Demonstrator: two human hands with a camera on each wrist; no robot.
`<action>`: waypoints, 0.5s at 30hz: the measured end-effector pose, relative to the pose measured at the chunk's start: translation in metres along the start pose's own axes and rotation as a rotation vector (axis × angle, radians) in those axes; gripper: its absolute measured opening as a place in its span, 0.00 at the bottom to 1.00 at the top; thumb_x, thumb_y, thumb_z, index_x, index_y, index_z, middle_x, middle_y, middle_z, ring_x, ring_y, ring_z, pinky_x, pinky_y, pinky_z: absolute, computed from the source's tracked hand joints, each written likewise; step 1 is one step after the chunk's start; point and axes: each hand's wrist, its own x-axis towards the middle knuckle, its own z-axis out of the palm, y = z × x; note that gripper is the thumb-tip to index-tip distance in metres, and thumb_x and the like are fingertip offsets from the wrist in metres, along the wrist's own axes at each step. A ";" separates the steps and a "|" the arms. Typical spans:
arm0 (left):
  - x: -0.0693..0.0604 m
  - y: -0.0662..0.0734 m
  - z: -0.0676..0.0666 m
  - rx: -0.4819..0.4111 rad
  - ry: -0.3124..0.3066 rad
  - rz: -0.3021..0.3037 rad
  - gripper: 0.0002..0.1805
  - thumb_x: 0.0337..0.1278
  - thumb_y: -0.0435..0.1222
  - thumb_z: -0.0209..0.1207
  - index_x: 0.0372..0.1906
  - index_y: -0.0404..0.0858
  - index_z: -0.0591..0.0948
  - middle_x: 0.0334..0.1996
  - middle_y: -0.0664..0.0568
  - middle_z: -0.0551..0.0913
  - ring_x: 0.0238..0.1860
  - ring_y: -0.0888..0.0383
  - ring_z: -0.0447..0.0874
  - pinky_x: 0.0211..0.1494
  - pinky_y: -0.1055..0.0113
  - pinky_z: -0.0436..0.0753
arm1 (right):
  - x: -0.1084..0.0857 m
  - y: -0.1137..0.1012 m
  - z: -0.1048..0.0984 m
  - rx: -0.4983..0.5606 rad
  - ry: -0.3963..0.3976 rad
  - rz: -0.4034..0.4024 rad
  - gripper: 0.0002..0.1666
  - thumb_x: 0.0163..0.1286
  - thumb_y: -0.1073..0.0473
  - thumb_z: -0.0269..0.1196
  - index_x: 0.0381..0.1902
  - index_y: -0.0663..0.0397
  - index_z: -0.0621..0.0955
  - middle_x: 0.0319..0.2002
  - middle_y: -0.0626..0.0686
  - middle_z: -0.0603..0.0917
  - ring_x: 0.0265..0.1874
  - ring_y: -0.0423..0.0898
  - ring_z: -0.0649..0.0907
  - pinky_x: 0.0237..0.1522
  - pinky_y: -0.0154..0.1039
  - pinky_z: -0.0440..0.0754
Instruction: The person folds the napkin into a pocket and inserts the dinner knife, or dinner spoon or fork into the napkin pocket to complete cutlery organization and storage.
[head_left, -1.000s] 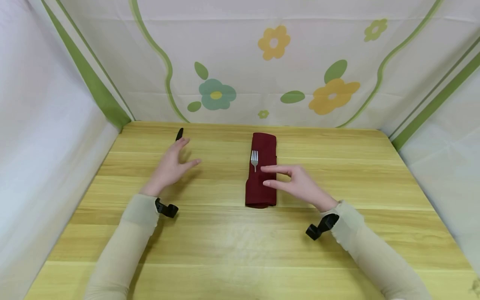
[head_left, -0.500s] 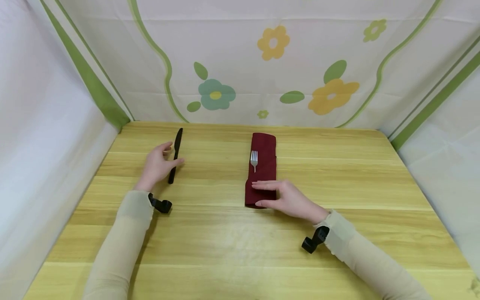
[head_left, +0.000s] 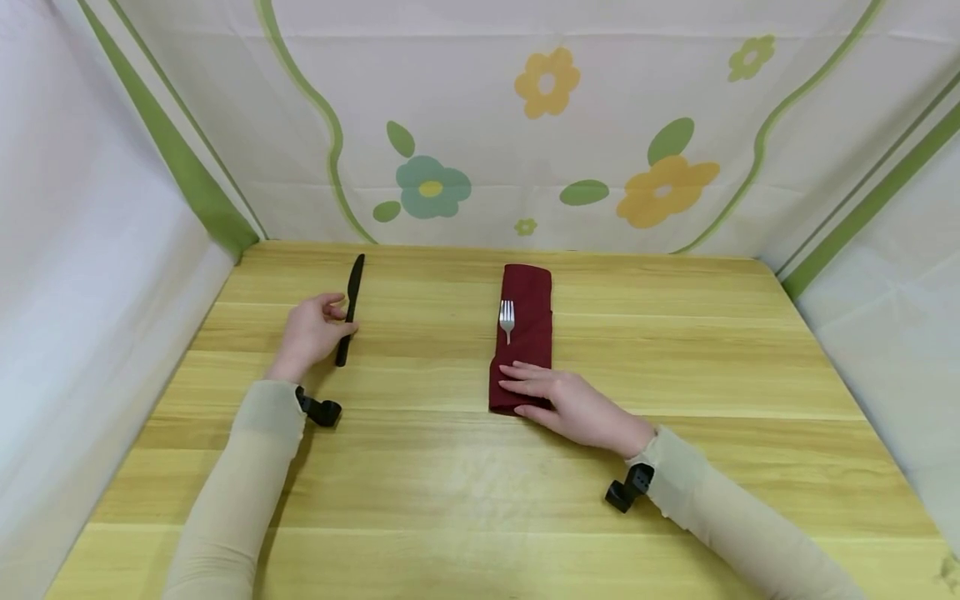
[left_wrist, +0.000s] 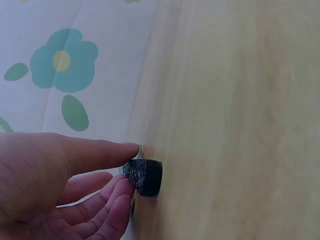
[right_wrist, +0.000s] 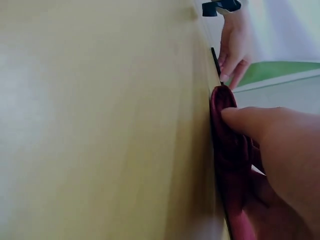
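Observation:
A black-handled knife [head_left: 355,286] lies lengthwise on the left of the table in the head view. My left hand [head_left: 307,330] pinches it between thumb and fingers; the left wrist view shows the blunt end of the black handle [left_wrist: 149,177] at the fingertips. At the table's middle lies a folded dark red napkin [head_left: 531,292]. A silver fork [head_left: 507,317] shows its tines and neck on the napkin's left side, the rest of its handle hidden under a fold. My right hand [head_left: 573,404] rests on the napkin's near end, fingers extended across it and thumb at the near edge.
The wooden table [head_left: 450,500] ends at a white cloth backdrop [head_left: 480,100] printed with flowers. White cloth side walls stand at left and right. A black wrist camera [head_left: 322,408] sits on the left cuff, and another camera [head_left: 628,486] on the right.
My left hand has moved left and nearer, uncovering the knife, and its fingers have closed on the handle. My right hand has come toward the near end of the napkin and settled on it.

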 end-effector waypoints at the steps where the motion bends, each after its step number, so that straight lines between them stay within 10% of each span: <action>1: 0.000 0.000 0.000 0.003 0.000 -0.002 0.34 0.66 0.31 0.65 0.73 0.26 0.67 0.53 0.33 0.79 0.54 0.38 0.80 0.55 0.47 0.80 | -0.001 -0.001 0.000 -0.018 -0.011 -0.004 0.28 0.76 0.56 0.64 0.71 0.53 0.76 0.74 0.51 0.68 0.75 0.49 0.63 0.70 0.49 0.65; 15: -0.001 0.000 -0.002 0.054 -0.030 -0.037 0.22 0.68 0.35 0.65 0.62 0.30 0.79 0.50 0.35 0.84 0.51 0.40 0.81 0.55 0.46 0.79 | -0.008 -0.005 0.009 -0.227 -0.086 -0.061 0.36 0.83 0.49 0.52 0.82 0.50 0.57 0.81 0.53 0.52 0.79 0.56 0.50 0.75 0.58 0.47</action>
